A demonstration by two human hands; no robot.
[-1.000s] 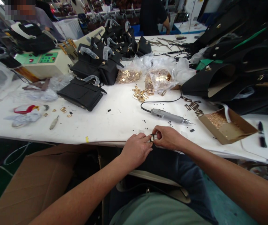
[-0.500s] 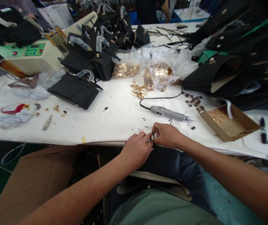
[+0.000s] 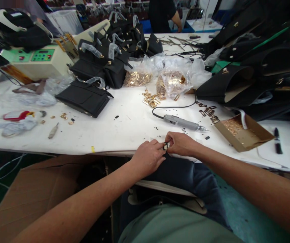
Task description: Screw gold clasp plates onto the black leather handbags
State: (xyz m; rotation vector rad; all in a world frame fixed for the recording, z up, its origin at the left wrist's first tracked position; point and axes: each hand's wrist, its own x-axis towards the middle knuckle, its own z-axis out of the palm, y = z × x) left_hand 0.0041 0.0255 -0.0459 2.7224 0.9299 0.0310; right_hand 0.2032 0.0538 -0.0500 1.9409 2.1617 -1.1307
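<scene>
At the table's front edge, my left hand (image 3: 148, 156) and my right hand (image 3: 180, 143) meet over a small dark piece with a pale metallic face (image 3: 165, 146). The fingertips of both hands pinch it from either side, and they hide most of its shape. Just beyond my right hand lies a grey electric screwdriver (image 3: 183, 122) with its bit pointing right and its cord curving back. Tiny dark bits are scattered around it. An open black bag (image 3: 160, 197) with pale edging rests in my lap, below my forearms.
Black handbags (image 3: 84, 98) stand at the left rear. Clear bags of gold hardware (image 3: 171, 82) sit mid-table beside loose gold plates (image 3: 150, 99). To the right are a cardboard box (image 3: 243, 131) of small gold parts and a black marker (image 3: 277, 141). A person (image 3: 162, 17) stands across the table.
The view has shifted slightly. Both hands stay together on the small piece, whose pale face now shows a little more.
</scene>
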